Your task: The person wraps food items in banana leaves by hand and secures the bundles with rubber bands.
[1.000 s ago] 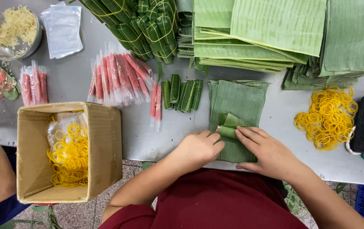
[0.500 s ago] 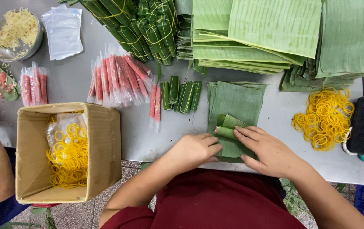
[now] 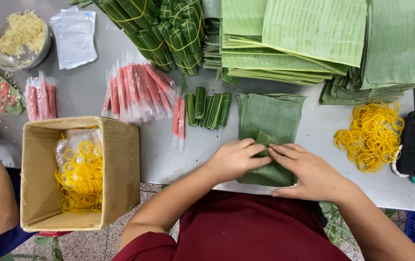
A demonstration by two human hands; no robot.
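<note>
Two hands, left hand point(image 3: 234, 159) and right hand point(image 3: 309, 174) (fingertips meeting), press folded leaf piece point(image 3: 268, 140).

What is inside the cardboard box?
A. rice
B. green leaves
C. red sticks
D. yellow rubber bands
D: the box holds a heap of yellow rubber bands with some clear plastic; the red sticks and the leaves lie outside it on the table.

Open brown cardboard box point(image 3: 120, 169) at counter's near-left edge (clear bag of yellow rubber bands point(image 3: 79, 174) inside), clear-wrapped red sausage packets point(image 3: 137, 92) behind it, empty clear pouches point(image 3: 74, 36) far left.
</note>
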